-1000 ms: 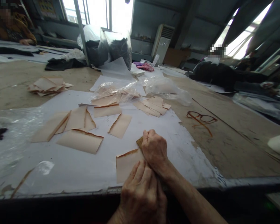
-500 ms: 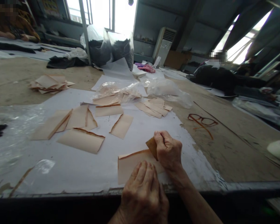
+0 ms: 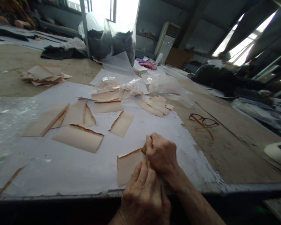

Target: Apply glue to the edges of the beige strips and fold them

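Observation:
A pale beige rectangular piece (image 3: 127, 168), perhaps leather or card, lies at the table's front edge with a brown folded strip along its far side. My left hand (image 3: 144, 190) rests on it, fingers stretched and pressing it down. Just beyond, my right hand (image 3: 162, 153) is closed around a small flat brown scraper (image 3: 144, 148); only its corner shows, touching the strip. The right part of the beige piece is hidden by my hands. Similar pieces with brown edges, such as one beige piece (image 3: 78, 138), lie to the left.
White paper (image 3: 84, 175) covers the front of the table. Loose beige pieces (image 3: 155, 105), clear plastic bags (image 3: 170, 89) and another stack (image 3: 43, 75) lie farther back. Brown-framed glasses (image 3: 203, 121) and a white object (image 3: 278, 152) are at right. Other people sit at the far left and right.
My right hand has moved left and slightly nearer along the brown strip, and the scraper is now mostly hidden. My left hand stays in place on the beige piece.

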A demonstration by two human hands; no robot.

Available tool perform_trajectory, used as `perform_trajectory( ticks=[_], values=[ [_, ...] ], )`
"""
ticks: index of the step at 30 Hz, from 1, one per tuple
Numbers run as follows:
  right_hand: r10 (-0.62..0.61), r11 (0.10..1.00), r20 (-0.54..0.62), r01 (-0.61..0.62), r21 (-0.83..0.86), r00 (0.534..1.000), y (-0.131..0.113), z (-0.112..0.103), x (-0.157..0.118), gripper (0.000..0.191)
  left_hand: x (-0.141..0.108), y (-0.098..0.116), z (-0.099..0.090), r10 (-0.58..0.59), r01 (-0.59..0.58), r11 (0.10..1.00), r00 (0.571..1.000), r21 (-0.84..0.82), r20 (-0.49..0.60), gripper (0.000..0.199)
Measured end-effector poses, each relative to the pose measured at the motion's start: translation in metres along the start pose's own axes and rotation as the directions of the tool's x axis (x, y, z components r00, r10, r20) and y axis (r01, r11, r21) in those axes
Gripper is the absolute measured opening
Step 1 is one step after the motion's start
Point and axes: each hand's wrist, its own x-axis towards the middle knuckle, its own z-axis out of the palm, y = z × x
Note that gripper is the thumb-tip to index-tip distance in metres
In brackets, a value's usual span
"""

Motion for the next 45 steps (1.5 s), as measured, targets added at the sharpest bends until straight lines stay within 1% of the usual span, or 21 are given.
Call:
perform_trajectory(
  ticks=[3,6,9,11,13,15,16,18,20,22,25,28,30,32,36,39,42,45],
  values=[
    [0.076,0.996,0.017,-0.075,-0.053,0.997,-0.008,0.001,0.004,0.024,0.002,0.001,-0.002,-0.008,0.009,0.999,1.0,-0.035,0.01,0.029],
    [0.148,0.988,0.028,-0.147,-0.04,0.989,-0.014,0.004,0.006,0.024,0.004,0.002,-0.005,-0.008,0.01,0.997,0.999,-0.071,0.038,0.029],
    [0.222,0.973,0.033,-0.223,0.058,0.975,-0.013,0.006,0.011,0.025,0.003,0.003,-0.007,0.003,0.0,0.999,0.999,-0.048,0.049,0.033],
    [0.314,0.938,0.015,-0.313,0.148,0.949,-0.008,0.006,0.014,0.027,0.002,0.002,-0.008,0.013,-0.012,1.0,0.999,-0.028,0.038,0.036],
    [0.406,0.89,-0.018,-0.391,0.235,0.914,-0.002,0.004,0.015,0.029,0.001,0.002,-0.007,0.023,-0.022,1.0,0.999,-0.014,0.037,0.039],
    [0.446,0.858,-0.056,-0.409,0.31,0.893,0.003,0.0,0.012,0.031,0.0,0.001,-0.007,0.022,-0.021,1.0,0.999,-0.006,0.044,0.038],
    [0.44,0.854,-0.073,-0.392,0.343,0.895,0.006,-0.002,0.01,0.032,0.0,0.001,-0.007,0.023,-0.023,1.0,0.999,-0.005,0.047,0.038],
    [0.376,0.865,-0.094,-0.313,0.392,0.922,0.009,-0.007,0.003,0.034,0.0,0.001,-0.006,0.024,-0.023,1.0,0.998,-0.005,0.05,0.038],
    [0.25,0.89,-0.087,-0.193,0.413,0.964,0.01,-0.01,-0.003,0.033,0.0,0.001,-0.006,0.025,-0.024,1.0,0.999,-0.012,0.048,0.039],
    [0.099,0.908,-0.063,-0.064,0.414,0.993,0.009,-0.011,-0.007,0.031,0.001,0.0,-0.006,0.024,-0.023,0.999,0.999,-0.028,0.038,0.038],
    [-0.084,0.932,-0.027,0.088,0.352,0.996,0.005,-0.009,-0.007,0.029,0.002,0.001,-0.006,0.014,-0.013,0.998,1.0,-0.069,0.013,0.034],
    [-0.176,0.963,0.004,0.172,0.21,0.984,0.002,-0.006,-0.002,0.029,0.002,0.002,-0.005,0.002,-0.003,0.997,1.0,-0.071,-0.008,0.028],
    [-0.184,0.976,0.033,0.179,0.124,0.982,0.0,-0.004,0.002,0.027,0.001,0.002,-0.003,-0.002,0.0,0.999,0.999,-0.052,-0.034,0.026],
    [-0.151,0.987,0.051,0.147,0.068,0.987,-0.003,-0.002,0.005,0.026,0.001,0.003,-0.001,-0.008,0.005,0.999,0.997,-0.036,-0.07,0.025],
    [-0.066,0.997,0.048,0.064,0.04,0.997,-0.007,0.004,0.008,0.026,0.001,0.004,0.003,-0.032,0.028,0.999,0.994,-0.044,-0.109,0.024],
    [-0.04,0.999,0.037,0.038,0.031,0.999,-0.009,0.007,0.01,0.027,0.001,0.004,0.004,-0.036,0.03,0.998,0.992,-0.048,-0.125,0.024],
    [0.004,1.0,0.041,-0.005,0.011,0.999,-0.012,0.008,0.011,0.028,0.001,0.003,0.002,-0.032,0.028,0.998,0.995,-0.049,-0.093,0.024],
    [0.074,0.997,0.063,-0.074,-0.002,0.995,-0.017,0.009,0.012,0.026,0.001,0.003,-0.002,-0.029,0.028,0.998,0.999,-0.059,-0.016,0.024]
  ],
)
